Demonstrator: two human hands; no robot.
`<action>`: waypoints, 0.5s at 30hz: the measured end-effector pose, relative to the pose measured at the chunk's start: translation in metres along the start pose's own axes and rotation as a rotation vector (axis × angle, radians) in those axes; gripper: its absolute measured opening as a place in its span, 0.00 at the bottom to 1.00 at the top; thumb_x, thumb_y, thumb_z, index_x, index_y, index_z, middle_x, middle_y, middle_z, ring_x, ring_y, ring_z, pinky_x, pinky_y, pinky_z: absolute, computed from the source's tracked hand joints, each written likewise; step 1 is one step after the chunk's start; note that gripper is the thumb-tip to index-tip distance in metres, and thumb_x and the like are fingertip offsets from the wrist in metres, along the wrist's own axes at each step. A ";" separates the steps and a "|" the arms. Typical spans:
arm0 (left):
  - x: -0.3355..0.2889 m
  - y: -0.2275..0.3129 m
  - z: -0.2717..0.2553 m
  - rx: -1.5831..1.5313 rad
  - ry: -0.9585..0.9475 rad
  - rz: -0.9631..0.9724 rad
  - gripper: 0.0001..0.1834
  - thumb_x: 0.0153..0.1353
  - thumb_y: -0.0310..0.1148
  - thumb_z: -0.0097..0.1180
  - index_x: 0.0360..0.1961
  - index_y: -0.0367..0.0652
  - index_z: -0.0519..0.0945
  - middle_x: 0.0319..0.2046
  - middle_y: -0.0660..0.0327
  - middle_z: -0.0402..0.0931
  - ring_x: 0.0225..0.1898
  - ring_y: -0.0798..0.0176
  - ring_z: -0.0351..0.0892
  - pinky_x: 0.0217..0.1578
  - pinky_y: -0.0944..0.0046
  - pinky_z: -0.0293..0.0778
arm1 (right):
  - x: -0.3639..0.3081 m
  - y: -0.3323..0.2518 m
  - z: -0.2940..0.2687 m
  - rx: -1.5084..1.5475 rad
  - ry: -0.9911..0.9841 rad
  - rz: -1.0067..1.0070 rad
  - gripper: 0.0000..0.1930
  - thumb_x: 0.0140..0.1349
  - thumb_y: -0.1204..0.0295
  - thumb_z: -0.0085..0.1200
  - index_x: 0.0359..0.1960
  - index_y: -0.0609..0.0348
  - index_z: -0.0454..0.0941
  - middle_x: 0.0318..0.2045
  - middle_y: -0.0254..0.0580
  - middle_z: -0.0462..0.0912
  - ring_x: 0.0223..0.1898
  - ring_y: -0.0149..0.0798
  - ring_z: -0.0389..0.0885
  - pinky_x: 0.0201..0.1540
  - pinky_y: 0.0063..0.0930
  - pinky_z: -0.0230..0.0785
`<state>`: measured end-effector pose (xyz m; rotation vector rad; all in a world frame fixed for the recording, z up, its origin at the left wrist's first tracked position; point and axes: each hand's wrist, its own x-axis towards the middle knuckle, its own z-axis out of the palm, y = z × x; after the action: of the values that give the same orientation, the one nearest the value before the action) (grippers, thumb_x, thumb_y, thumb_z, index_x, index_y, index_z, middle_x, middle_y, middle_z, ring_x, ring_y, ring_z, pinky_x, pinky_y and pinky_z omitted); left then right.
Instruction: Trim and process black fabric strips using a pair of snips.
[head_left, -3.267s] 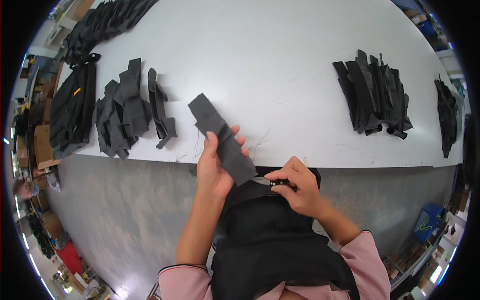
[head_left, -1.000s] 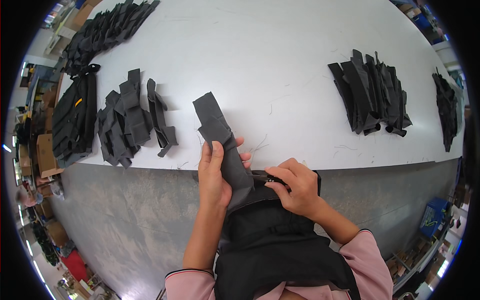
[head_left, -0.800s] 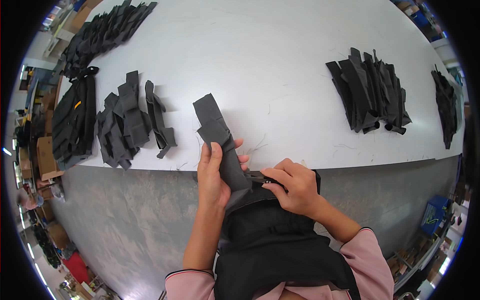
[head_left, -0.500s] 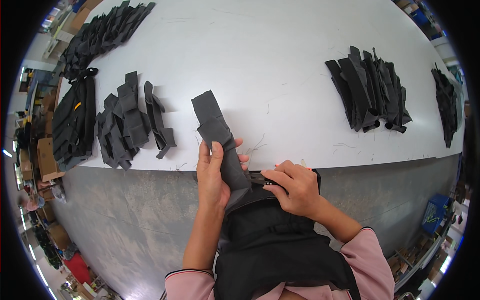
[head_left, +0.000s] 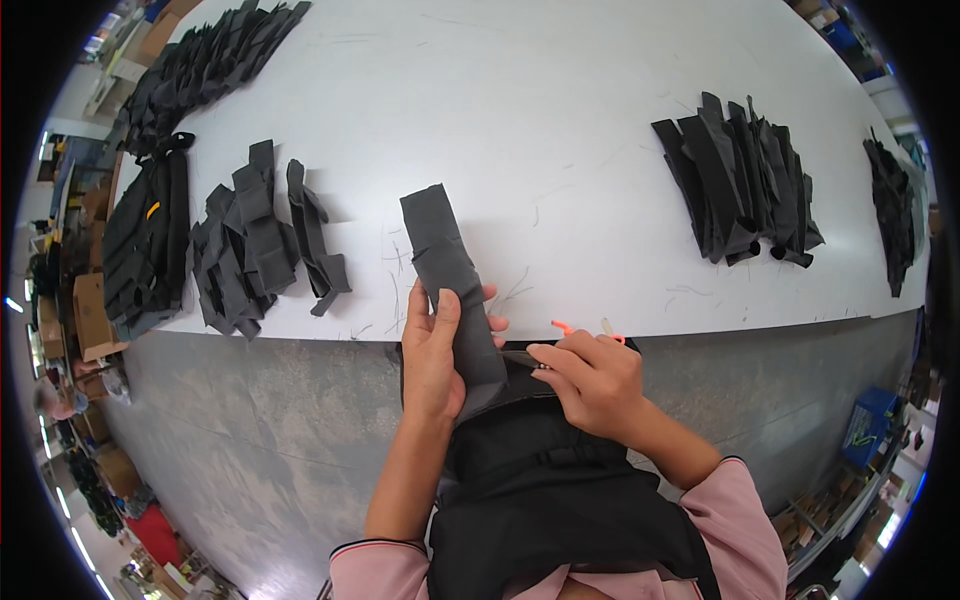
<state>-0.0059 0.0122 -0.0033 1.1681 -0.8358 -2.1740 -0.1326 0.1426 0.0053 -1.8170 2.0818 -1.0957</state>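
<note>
In my left hand (head_left: 436, 345) is a long folded strip of dark grey fabric (head_left: 447, 262), thumb on its front and fingers behind. The strip stands up over the table's near edge, its lower end near my lap. My right hand (head_left: 592, 378) is closed around small thread snips (head_left: 520, 358), their metal blades pointing left at the strip's right edge. Whether the tips touch the cloth, I cannot tell. Just beyond that hand, at the table edge, an orange piece (head_left: 563, 327) shows, partly hidden.
The white table (head_left: 560, 120) bears loose threads. Left lie grey fabric pieces (head_left: 262, 230), a separate folded strip (head_left: 312, 240), a black bundle (head_left: 150, 235) and a farther pile (head_left: 215, 70). Right are black strips (head_left: 735, 180) and another dark bundle (head_left: 888, 215). A black apron (head_left: 560, 510) covers my lap.
The fabric strip and my left hand have shifted slightly right, and the strip stands straighter. My right hand has moved a little, with more of the orange piece now showing behind it.
</note>
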 end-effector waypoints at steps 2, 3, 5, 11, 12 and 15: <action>-0.001 0.000 0.001 -0.002 -0.017 0.004 0.18 0.67 0.41 0.47 0.53 0.42 0.64 0.42 0.51 0.76 0.32 0.62 0.81 0.28 0.65 0.79 | 0.001 -0.002 -0.001 0.008 -0.019 0.010 0.13 0.45 0.73 0.64 0.36 0.54 0.81 0.24 0.34 0.76 0.20 0.35 0.72 0.21 0.26 0.61; -0.001 0.000 0.001 -0.003 -0.019 0.002 0.18 0.67 0.41 0.47 0.53 0.42 0.64 0.42 0.51 0.76 0.32 0.62 0.81 0.28 0.65 0.79 | 0.001 -0.003 -0.001 0.013 -0.033 0.022 0.13 0.45 0.74 0.64 0.36 0.54 0.81 0.24 0.34 0.76 0.20 0.34 0.72 0.21 0.26 0.61; -0.001 0.000 0.002 0.008 -0.024 0.005 0.20 0.67 0.41 0.47 0.54 0.43 0.63 0.42 0.51 0.76 0.32 0.61 0.81 0.28 0.65 0.79 | 0.004 -0.002 0.002 0.011 -0.058 0.018 0.13 0.45 0.74 0.64 0.36 0.54 0.81 0.24 0.34 0.76 0.20 0.34 0.73 0.21 0.25 0.61; -0.003 -0.001 -0.001 -0.032 -0.053 -0.018 0.23 0.67 0.43 0.47 0.57 0.43 0.60 0.43 0.49 0.76 0.32 0.60 0.81 0.30 0.64 0.80 | 0.005 -0.008 -0.002 0.045 -0.045 0.008 0.15 0.44 0.76 0.64 0.37 0.56 0.80 0.27 0.37 0.73 0.22 0.35 0.75 0.22 0.26 0.64; -0.004 -0.001 0.000 -0.033 -0.054 -0.017 0.23 0.67 0.43 0.47 0.57 0.43 0.60 0.43 0.49 0.76 0.32 0.60 0.81 0.30 0.64 0.80 | 0.006 -0.009 -0.002 0.058 -0.066 0.039 0.15 0.44 0.76 0.65 0.37 0.56 0.80 0.28 0.37 0.72 0.22 0.35 0.75 0.22 0.26 0.65; -0.005 -0.004 0.001 -0.034 -0.068 -0.002 0.24 0.67 0.44 0.47 0.58 0.43 0.60 0.43 0.49 0.75 0.32 0.60 0.81 0.31 0.63 0.80 | 0.010 -0.012 0.001 0.080 -0.168 0.071 0.14 0.45 0.75 0.63 0.35 0.58 0.76 0.29 0.37 0.69 0.23 0.35 0.75 0.25 0.28 0.67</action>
<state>-0.0044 0.0184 -0.0031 1.0848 -0.8224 -2.2320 -0.1250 0.1331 0.0155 -1.7210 1.9617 -0.9588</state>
